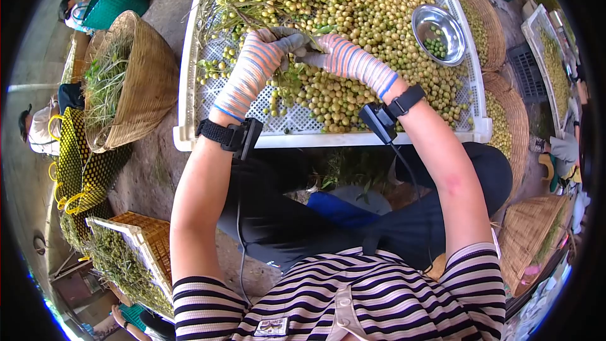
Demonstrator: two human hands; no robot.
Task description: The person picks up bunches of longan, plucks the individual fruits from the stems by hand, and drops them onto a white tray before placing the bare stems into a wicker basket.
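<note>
Fingers (291, 43) of left hand (262, 50) and right hand (344, 55) pinch a leafy sprig (325, 29) inside the white tray (315, 141) edges; bare mesh (211, 102) lies leftward.

Stems (237, 9) crowd the tray's (184, 110) upper left; a metal bowl (434, 17) blocks its right; lower-left mesh (206, 97), partly hidden, seems passable.

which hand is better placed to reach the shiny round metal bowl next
Probably the right hand: the bowl sits on that side of the white plastic tray, farther from the left hand.
</note>
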